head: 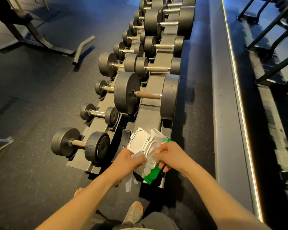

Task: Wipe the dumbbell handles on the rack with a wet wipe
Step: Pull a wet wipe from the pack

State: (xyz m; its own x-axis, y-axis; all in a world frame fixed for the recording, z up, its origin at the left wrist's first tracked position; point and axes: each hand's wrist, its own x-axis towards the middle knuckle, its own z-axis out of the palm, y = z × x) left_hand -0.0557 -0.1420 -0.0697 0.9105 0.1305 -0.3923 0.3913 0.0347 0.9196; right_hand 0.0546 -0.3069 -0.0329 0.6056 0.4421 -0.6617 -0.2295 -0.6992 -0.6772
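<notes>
Over rack [154, 59], fingers [163, 167] around wipe [128, 185], pack [154, 175].

One rack [150, 117] carries two rows of dumbbells [147, 95]: at least five on the upper row, at least nine on the lower, the farthest too crowded to count. Two hands show, left hand [128, 159] and right hand [169, 154]. One wipe packet [140, 141], one wet wipe [128, 185], two feet [134, 211].
</notes>
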